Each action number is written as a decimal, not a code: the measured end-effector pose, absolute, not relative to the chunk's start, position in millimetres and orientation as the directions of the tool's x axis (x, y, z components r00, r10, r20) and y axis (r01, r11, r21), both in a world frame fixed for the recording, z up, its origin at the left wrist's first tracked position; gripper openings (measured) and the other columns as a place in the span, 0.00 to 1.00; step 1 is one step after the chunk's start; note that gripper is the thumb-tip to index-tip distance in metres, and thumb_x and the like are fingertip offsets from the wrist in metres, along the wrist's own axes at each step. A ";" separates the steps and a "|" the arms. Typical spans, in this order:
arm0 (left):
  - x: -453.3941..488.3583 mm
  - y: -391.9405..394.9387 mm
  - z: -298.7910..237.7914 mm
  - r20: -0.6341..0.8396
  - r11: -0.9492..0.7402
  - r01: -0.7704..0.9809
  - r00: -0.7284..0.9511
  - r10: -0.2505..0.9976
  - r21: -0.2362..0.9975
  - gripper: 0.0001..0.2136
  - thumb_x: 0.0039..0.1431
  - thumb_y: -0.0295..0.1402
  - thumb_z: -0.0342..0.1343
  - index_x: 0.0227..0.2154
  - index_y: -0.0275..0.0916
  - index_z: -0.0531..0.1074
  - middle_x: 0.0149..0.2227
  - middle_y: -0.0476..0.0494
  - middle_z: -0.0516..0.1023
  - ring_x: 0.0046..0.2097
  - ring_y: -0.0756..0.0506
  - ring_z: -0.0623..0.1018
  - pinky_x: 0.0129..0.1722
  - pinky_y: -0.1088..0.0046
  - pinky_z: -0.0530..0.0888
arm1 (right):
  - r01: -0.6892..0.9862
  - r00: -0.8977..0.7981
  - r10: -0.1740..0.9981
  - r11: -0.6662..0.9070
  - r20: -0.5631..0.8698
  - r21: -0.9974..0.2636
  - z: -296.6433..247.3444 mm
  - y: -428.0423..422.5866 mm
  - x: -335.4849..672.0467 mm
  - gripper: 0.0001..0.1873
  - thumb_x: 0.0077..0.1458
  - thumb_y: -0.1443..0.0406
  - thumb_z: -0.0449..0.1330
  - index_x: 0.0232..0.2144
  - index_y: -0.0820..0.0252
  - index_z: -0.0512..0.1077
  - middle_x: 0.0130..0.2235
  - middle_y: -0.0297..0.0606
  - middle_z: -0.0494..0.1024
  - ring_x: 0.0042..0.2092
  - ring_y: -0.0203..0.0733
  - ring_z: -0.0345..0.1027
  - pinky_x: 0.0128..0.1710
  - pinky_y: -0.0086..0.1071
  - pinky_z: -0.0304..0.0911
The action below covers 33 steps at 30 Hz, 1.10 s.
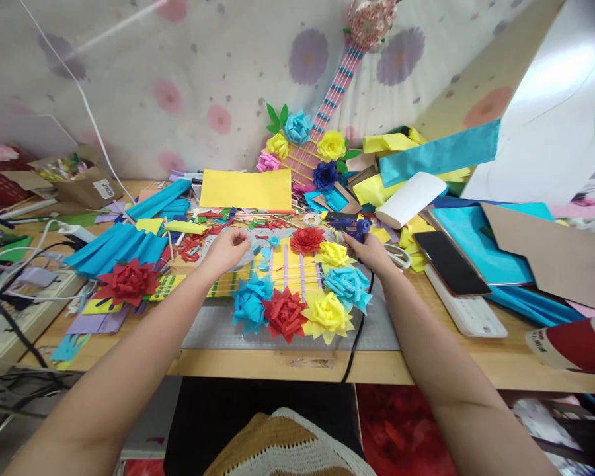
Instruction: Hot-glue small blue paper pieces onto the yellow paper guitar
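An open cardboard box point(86, 187) holds crinkly bits point(65, 168), and on the counter point(218, 362) a flat yellow guitar point(293, 266) with ruffled paper flowers point(284, 316) lies near the left grip point(229, 248), fingertips pinched together, and the right grip point(369, 252), clamped around a blue glue gun point(357, 227).

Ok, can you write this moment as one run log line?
left hand: curled, contents unclear | right hand: holding blue glue gun | near both: yellow guitar with paper flowers
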State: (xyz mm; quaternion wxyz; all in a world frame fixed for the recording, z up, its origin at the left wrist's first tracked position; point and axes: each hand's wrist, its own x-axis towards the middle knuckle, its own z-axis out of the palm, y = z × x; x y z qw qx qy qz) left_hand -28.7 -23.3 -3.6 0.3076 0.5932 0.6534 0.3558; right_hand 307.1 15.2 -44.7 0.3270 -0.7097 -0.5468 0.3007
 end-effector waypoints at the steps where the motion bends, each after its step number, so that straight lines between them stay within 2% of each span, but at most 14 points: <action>1: -30.1 -24.6 -6.0 -0.004 0.075 0.545 -0.131 0.991 0.835 0.05 0.43 0.34 0.56 0.21 0.39 0.67 0.24 0.50 0.72 0.30 0.47 0.74 0.32 0.71 0.73 | 0.573 0.229 0.970 -0.198 -0.077 -0.795 -46.3 15.0 306.6 0.15 0.50 0.54 0.62 0.26 0.60 0.69 0.24 0.40 0.76 0.29 0.44 0.71 0.34 0.39 0.68; 6: -30.5 -34.9 -14.6 -0.197 0.260 0.418 -0.187 0.962 0.870 0.06 0.46 0.32 0.56 0.24 0.40 0.62 0.23 0.53 0.70 0.31 0.47 0.78 0.31 0.73 0.73 | 0.462 0.213 0.971 -0.201 -0.112 -0.864 -43.4 8.8 302.4 0.16 0.53 0.52 0.58 0.33 0.59 0.68 0.27 0.39 0.77 0.26 0.40 0.71 0.30 0.34 0.69; 9: -28.4 -39.5 -12.6 -0.198 0.254 0.464 -0.167 0.966 0.849 0.06 0.48 0.32 0.56 0.24 0.40 0.62 0.24 0.53 0.70 0.32 0.48 0.79 0.31 0.76 0.72 | 0.301 0.174 0.981 -0.141 -0.092 -0.943 -37.4 3.0 298.3 0.19 0.51 0.49 0.59 0.34 0.58 0.67 0.35 0.41 0.79 0.25 0.35 0.69 0.29 0.32 0.70; 13: -27.0 -42.8 -4.6 -0.169 0.215 0.561 -0.133 0.977 0.799 0.06 0.49 0.33 0.54 0.24 0.40 0.62 0.25 0.52 0.71 0.32 0.47 0.79 0.30 0.75 0.72 | 0.145 0.103 0.992 -0.082 -0.067 -0.986 -33.9 -0.5 296.6 0.26 0.41 0.46 0.65 0.34 0.58 0.68 0.40 0.41 0.79 0.24 0.31 0.66 0.27 0.29 0.70; 17: -27.4 -45.2 -0.1 -0.117 0.142 0.674 -0.082 0.990 0.725 0.04 0.49 0.33 0.52 0.24 0.40 0.64 0.27 0.49 0.73 0.34 0.46 0.78 0.30 0.75 0.71 | 0.156 0.084 0.994 -0.079 -0.067 -0.985 -36.1 1.3 298.2 0.27 0.41 0.46 0.66 0.35 0.59 0.69 0.43 0.42 0.78 0.26 0.30 0.66 0.27 0.27 0.70; 22: -25.6 -45.3 -0.2 -0.066 0.077 0.734 -0.044 0.997 0.675 0.03 0.49 0.32 0.51 0.24 0.40 0.64 0.27 0.49 0.74 0.34 0.46 0.77 0.29 0.75 0.70 | 0.214 0.113 0.992 -0.079 -0.055 -0.974 -35.5 1.5 296.8 0.25 0.42 0.47 0.65 0.35 0.60 0.70 0.41 0.42 0.79 0.26 0.31 0.68 0.27 0.28 0.69; 28: -18.5 -43.5 1.0 -0.052 0.073 0.760 -0.051 0.997 0.646 0.02 0.50 0.31 0.50 0.25 0.40 0.65 0.29 0.47 0.75 0.34 0.46 0.76 0.32 0.73 0.70 | 0.356 0.121 0.992 -0.082 -0.041 -0.931 -35.1 -0.1 299.0 0.24 0.45 0.47 0.62 0.34 0.62 0.72 0.33 0.42 0.79 0.26 0.35 0.70 0.25 0.28 0.66; 33: -16.2 -42.6 -0.2 -0.074 0.078 0.746 -0.039 0.997 0.661 0.02 0.50 0.30 0.50 0.24 0.40 0.64 0.28 0.46 0.76 0.35 0.45 0.77 0.32 0.73 0.71 | 0.354 0.162 0.987 -0.078 -0.021 -0.932 -34.9 1.8 301.7 0.24 0.44 0.47 0.63 0.33 0.61 0.72 0.27 0.38 0.77 0.27 0.39 0.71 0.26 0.31 0.66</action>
